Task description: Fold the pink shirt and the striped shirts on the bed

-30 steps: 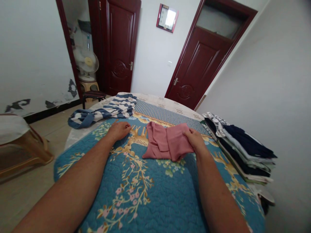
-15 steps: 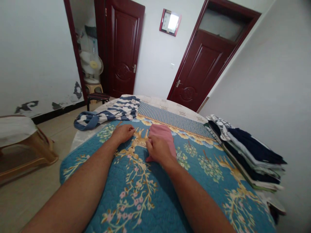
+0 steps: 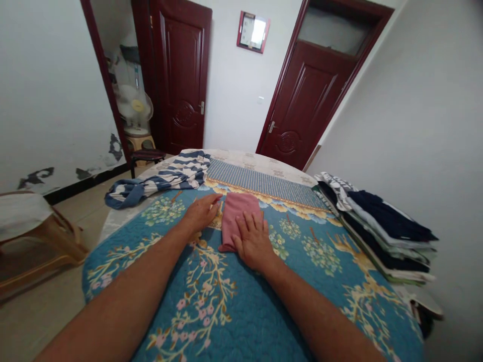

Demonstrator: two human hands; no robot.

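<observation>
A pink cloth [image 3: 237, 208], folded into a small rectangle, lies on the blue flowered quilted cover [image 3: 260, 311] in the middle of the table. My right hand [image 3: 253, 239] rests flat on its right part, fingers spread and pointing away from me. Just left of the cloth is my left hand [image 3: 203, 211], its fingers stretched toward the cloth's upper left edge and holding nothing. Whether those fingertips touch the cloth I cannot tell. Part of the cloth is hidden under my right hand.
A crumpled blue-and-white striped garment [image 3: 166, 176] lies at the table's far left. At the right edge stands a stack of folded clothes [image 3: 381, 231]. A stool with a white cover [image 3: 24, 216] is on the floor at left. Two dark red doors [image 3: 183, 75] are behind.
My right hand has gone from closed fingers on the cloth's left side to lying flat on its right part. My left hand has opened and moved closer to the cloth.
</observation>
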